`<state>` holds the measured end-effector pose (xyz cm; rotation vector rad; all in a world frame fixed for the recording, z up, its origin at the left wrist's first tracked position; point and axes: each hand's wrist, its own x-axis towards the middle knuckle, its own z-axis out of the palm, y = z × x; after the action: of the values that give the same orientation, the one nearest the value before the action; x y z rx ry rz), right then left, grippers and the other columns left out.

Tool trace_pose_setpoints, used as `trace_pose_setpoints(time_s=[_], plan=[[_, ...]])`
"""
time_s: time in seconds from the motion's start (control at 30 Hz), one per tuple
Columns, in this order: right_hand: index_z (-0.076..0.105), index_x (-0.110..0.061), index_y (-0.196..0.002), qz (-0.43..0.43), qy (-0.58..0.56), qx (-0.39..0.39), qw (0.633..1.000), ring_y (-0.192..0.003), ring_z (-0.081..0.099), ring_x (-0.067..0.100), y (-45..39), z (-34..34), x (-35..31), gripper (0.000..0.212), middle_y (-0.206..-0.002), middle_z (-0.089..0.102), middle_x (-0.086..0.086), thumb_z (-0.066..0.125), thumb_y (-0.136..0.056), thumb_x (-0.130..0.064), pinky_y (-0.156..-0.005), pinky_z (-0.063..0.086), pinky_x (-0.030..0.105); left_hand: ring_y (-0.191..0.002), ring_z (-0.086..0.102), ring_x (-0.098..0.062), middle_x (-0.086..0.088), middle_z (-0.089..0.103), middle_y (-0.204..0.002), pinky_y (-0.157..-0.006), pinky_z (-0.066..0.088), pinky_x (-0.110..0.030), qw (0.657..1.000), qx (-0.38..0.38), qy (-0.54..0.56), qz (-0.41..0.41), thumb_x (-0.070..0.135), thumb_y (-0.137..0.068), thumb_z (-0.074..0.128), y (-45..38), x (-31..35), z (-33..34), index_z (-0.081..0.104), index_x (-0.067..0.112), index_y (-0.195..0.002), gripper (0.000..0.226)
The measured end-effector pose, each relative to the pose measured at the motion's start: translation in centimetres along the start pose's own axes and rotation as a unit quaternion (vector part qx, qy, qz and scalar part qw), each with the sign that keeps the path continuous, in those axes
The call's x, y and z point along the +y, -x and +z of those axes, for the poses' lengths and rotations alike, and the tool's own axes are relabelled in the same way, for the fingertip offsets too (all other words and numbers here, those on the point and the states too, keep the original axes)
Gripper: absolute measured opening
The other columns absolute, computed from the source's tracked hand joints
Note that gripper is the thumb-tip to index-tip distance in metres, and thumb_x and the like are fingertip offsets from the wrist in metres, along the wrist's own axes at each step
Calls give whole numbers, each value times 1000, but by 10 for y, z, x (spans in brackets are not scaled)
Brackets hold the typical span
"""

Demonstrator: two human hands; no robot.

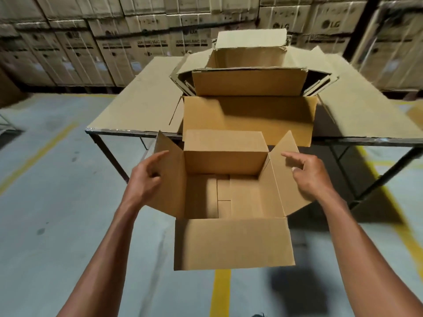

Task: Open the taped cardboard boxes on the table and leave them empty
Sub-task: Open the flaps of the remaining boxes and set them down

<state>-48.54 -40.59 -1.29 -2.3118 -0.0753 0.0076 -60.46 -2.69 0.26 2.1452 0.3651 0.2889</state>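
A small cardboard box is in front of the table edge, below table height, with all its flaps spread and nothing inside; only its bottom flaps show. My left hand hovers at its left side flap with loosely curled fingers and grips nothing. My right hand is over the right side flap, index finger stretched out, holding nothing. On the table stands a larger open box, its front flap hanging over the table edge. Behind it stands another open box.
A cardboard sheet covers the table, which has thin black metal legs. Stacked printed cartons form a wall behind it. The grey floor carries yellow lines. A dark post rises at the back right.
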Motion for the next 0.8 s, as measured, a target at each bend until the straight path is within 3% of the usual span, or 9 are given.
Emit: trace_pose_setpoints(time_s=[0.07, 0.23, 0.4, 0.57, 0.8], plan=[[59, -36, -137, 4, 8, 11, 1000, -132, 50, 18, 6, -10, -2, 60, -142, 58, -2, 52, -95, 6, -76, 36, 10, -127, 52, -20, -2, 53, -146, -101, 51, -44, 1000, -5, 6, 15, -15, -91, 49, 0, 7, 0, 57, 31, -142, 70], [59, -35, -138, -6, 21, 37, 999, -130, 51, 17, 15, -49, -21, 60, -137, 61, -2, 52, -95, 6, -93, 42, 26, -116, 56, -14, 4, 58, -132, -87, 46, -25, 998, -25, 25, 47, -19, -87, 46, -5, 37, -5, 59, 36, -133, 72], [58, -32, -139, -40, 21, 41, 998, -136, 47, 19, 17, -95, -48, 61, -139, 60, -1, 52, -95, 9, -105, 41, 34, -130, 52, -16, 3, 57, -142, -97, 45, -32, 995, -38, 16, 96, -18, -86, 49, -24, 63, -22, 60, 32, -138, 72], [62, -29, -135, -86, 51, 80, 992, -135, 48, 17, 14, -141, -80, 63, -140, 60, -1, 53, -90, 14, -102, 37, 25, -126, 56, -20, 6, 61, -139, -102, 50, -41, 989, -25, 39, 140, -17, -83, 51, -36, 100, -39, 63, 35, -134, 74], [64, -19, -134, -137, 51, 143, 979, -117, 63, 16, 3, -185, -134, 64, -116, 72, 1, 52, -84, 19, -99, 45, 26, -123, 56, -5, 10, 63, -133, -90, 49, -15, 974, 29, 26, 224, -20, -81, 47, -55, 163, -61, 62, 25, -138, 74]])
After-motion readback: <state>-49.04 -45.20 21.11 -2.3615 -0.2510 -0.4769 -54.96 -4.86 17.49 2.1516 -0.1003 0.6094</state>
